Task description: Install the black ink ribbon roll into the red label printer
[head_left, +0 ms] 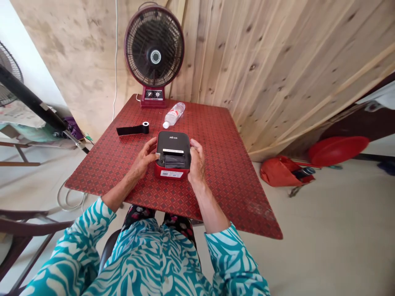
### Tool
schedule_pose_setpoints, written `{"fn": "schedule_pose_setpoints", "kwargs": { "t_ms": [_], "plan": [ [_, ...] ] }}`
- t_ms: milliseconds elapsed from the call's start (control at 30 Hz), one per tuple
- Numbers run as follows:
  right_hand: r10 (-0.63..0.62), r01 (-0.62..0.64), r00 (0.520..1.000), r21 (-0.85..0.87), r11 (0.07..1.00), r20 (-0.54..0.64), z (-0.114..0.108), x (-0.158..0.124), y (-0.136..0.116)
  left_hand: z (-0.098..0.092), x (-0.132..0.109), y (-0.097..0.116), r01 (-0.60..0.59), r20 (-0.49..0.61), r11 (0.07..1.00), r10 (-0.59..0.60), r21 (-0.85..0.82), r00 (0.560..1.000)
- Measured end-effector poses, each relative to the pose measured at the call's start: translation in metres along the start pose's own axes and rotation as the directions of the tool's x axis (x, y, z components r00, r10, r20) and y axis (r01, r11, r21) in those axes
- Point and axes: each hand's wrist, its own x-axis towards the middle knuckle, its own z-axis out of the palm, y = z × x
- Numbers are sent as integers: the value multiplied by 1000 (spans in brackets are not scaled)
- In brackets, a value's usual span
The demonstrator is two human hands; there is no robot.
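A small black and red label printer (173,154) sits in the middle of the red patterned table (228,172). My left hand (145,158) is pressed against its left side with the fingers curled round the edge. My right hand (196,162) grips its right side, fingers wrapped over the top corner. A white label shows on the printer's red front. Behind it to the left lies a black roll of tape (133,130) with a strip pulled out flat.
A clear plastic bottle (174,114) lies on its side behind the printer. A red table fan (154,53) stands at the far edge against the wooden wall. An orange bag (282,170) and a red basin (338,149) lie on the floor to the right.
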Motion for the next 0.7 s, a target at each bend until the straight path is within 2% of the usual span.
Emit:
{"fn": "schedule_pose_setpoints", "kwargs": {
  "t_ms": [100, 200, 433, 700],
  "plan": [
    [61, -59, 993, 23, 998, -99, 4, -2, -3, -1, 2, 0, -8, 4, 1000, 8, 0, 1000],
    [41, -37, 988, 27, 999, -151, 6, -4, -2, -3, 4, 0, 7, -5, 1000, -7, -14, 1000],
    [9, -8, 990, 5, 1000, -139, 5, -7, 2, -7, 5, 1, 20, 9, 999, -21, 36, 1000],
    [35, -24, 986, 72, 997, -164, 7, -8, 1, -8, 4, 3, -7, 64, 998, 3, 65, 998]
  ]
}}
